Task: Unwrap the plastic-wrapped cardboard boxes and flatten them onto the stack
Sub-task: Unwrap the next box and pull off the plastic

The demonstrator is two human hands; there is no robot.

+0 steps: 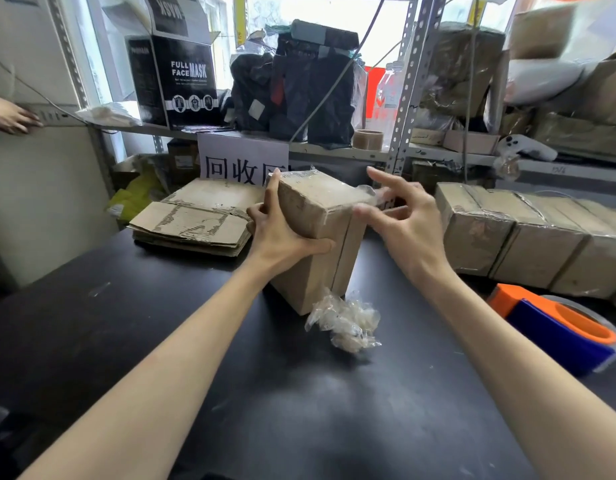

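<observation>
Your left hand gripped the upright box while your right hand pinched its film; a sharp tug risked shredding film or toppling the box.

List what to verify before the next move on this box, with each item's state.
1. Box steadied: ok; the left hand grips the box, upright on the table.
2. Wrap removed: not ok; plastic wrap covers its top.
3. Grip of the right hand on the wrap: cannot tell; the film blurs there.
4. Room on the flattened stack: ok; it lies left of the box.
5. Loose plastic wad: not ok; it lies at the box's base.
</observation>
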